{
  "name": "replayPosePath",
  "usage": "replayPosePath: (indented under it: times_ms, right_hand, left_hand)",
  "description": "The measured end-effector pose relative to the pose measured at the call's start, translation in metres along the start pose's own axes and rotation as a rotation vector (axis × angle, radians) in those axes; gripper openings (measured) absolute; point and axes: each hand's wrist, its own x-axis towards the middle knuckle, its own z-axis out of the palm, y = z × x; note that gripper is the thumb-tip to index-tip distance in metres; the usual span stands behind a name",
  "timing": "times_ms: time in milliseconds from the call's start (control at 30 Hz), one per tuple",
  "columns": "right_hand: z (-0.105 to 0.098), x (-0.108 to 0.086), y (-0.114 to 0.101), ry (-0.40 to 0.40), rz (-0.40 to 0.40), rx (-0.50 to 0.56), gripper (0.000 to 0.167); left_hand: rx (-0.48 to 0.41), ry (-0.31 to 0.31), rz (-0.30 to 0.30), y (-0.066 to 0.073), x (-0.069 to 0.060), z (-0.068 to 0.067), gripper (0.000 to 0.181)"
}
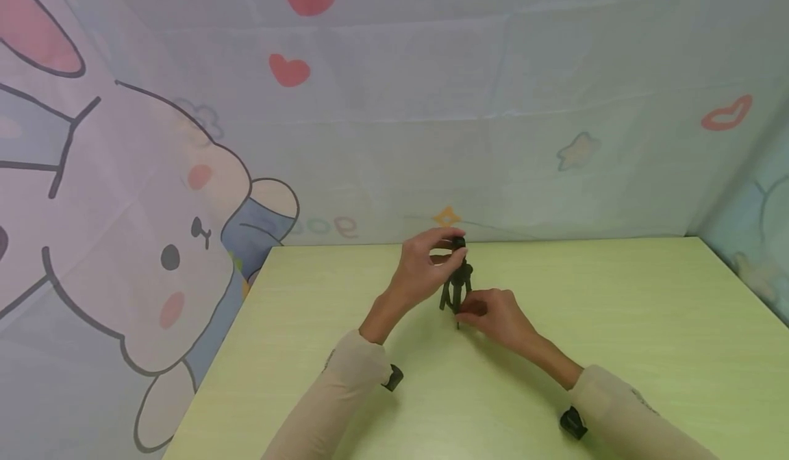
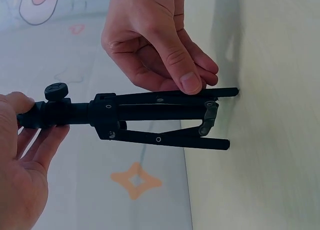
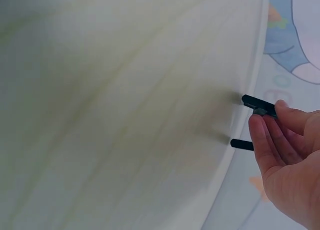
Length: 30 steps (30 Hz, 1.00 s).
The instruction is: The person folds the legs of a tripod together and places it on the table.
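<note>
A small black tripod (image 1: 457, 282) stands upright over the table near its back edge, its legs folded close together. My left hand (image 1: 425, 265) holds it by the top, with the thumb and fingers around the column's upper end, above a round knob (image 2: 56, 92). Lower down, my right hand (image 1: 499, 320) pinches one leg between thumb and fingers. Two leg tips show in the right wrist view, one leg (image 3: 258, 105) in my fingers and another leg (image 3: 242, 144) beside them. I cannot tell whether the tips touch the table.
A pale yellow-green table (image 1: 616, 309) lies under both hands. Behind it hangs a light cloth backdrop (image 1: 524, 104) with hearts and a printed rabbit at the left. Each sleeve has a black device at the wrist, one device (image 1: 392, 378) left and another device (image 1: 573, 422) right.
</note>
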Motion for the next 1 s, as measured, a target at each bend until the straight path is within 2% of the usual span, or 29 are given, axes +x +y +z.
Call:
replayPosePath:
  times_ms: [167,333,500,667,1000]
  right_hand:
    - [-0.008,-0.002,0.008,0.028,-0.013,-0.014,0.009]
    - [-0.019,-0.002,0.015,0.044,0.031,-0.017,0.006]
    - [-0.026,-0.002,0.022,0.044,0.076,-0.027,0.005]
    - [-0.027,-0.002,0.027,0.024,0.097,0.004,0.005]
    - [-0.023,0.002,0.032,-0.015,0.053,0.058,0.01]
  left_hand:
    - [0.032,0.018,0.008,0.0,-0.001,0.001,0.029]
    - [0.066,0.045,0.016,0.001,-0.001,0.001,0.029]
    - [0.061,0.051,0.031,0.001,0.0,0.001,0.028]
    - [0.041,0.026,0.016,0.0,0.001,0.0,0.028]
    - [0.006,-0.04,-0.007,-0.001,0.002,-0.001,0.027]
